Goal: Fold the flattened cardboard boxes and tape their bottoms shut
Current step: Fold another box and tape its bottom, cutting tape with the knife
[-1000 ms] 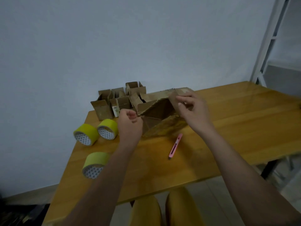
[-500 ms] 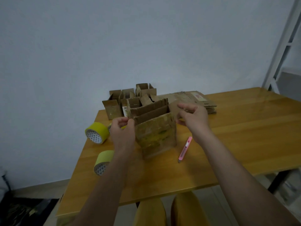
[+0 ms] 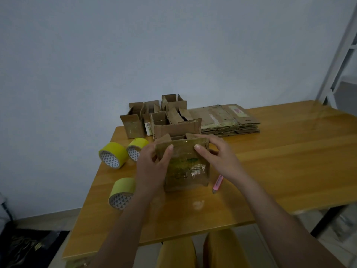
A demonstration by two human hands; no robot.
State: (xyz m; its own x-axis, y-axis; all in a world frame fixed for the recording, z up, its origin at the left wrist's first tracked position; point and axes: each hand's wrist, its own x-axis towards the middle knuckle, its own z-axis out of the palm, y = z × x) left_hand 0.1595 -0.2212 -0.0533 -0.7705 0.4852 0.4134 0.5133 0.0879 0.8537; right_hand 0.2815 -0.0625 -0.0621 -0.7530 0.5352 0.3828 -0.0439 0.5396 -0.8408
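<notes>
box now upright, both thumbs on flap

A single head-worn view looks forward and down from the near edge of the desk toward its far edge and the wall behind. It sits close, both forearms entering from the bottom of the frame.

Hidden / cut off
Pink cutter top end behind right wrist; fingers behind box; surface cut at right edge.
</notes>
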